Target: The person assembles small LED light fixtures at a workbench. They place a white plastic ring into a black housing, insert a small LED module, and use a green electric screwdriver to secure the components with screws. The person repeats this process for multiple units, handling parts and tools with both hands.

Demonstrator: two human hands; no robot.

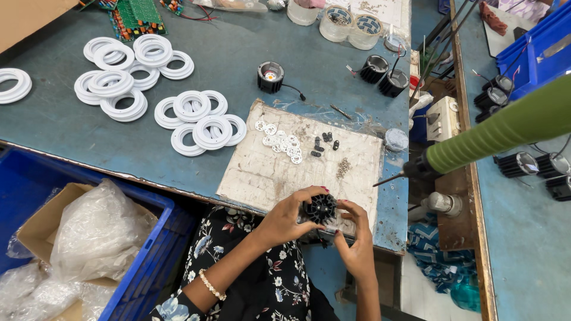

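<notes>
We see the blue surface (71, 131) with loose white rings (196, 119) at far left and a worn board (267, 172) carrying small washers (282, 142) and black screws (321, 142), still unused. At its near edge, left hand (285, 217) and right hand (357, 238) clasp a black finned heat sink (321, 208); no ring is fitted yet.

Brightness: pretty well lit, even daylight-ish light all over the counter (89, 137).
Shadows: soft and short, nothing harsh.
Glare: the white plastic rings (196, 122) run a bit hot.
Focus: mostly sharp; the green hanging tool (505, 128) up close looks soft.
Distortion: wide-angle bending at the edges.
</notes>
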